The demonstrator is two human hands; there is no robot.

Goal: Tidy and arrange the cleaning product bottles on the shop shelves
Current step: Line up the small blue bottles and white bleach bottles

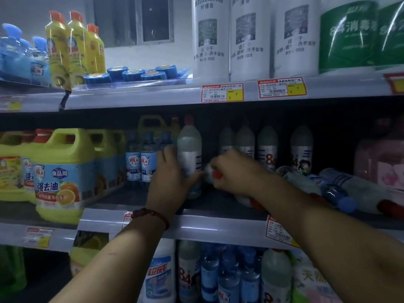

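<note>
As my left hand (172, 171) grasps the upright frosted red-capped plastic bottle (189, 147) and my right hand (237, 173) clutches its toppled twin (215, 174), a clumsy swing might fell both.

The one camera sat on the person's head and looked forward and slightly down, facing the shop shelves (341, 88) nearly square-on and from close by. Its wide lens took in the upper shelf (131, 97) across the top, the middle shelf (218, 228) at centre and the bottles below (229, 276) along the bottom. The left forearm (122, 254) and right forearm (328, 232) stretched up from the lower edge.
</note>
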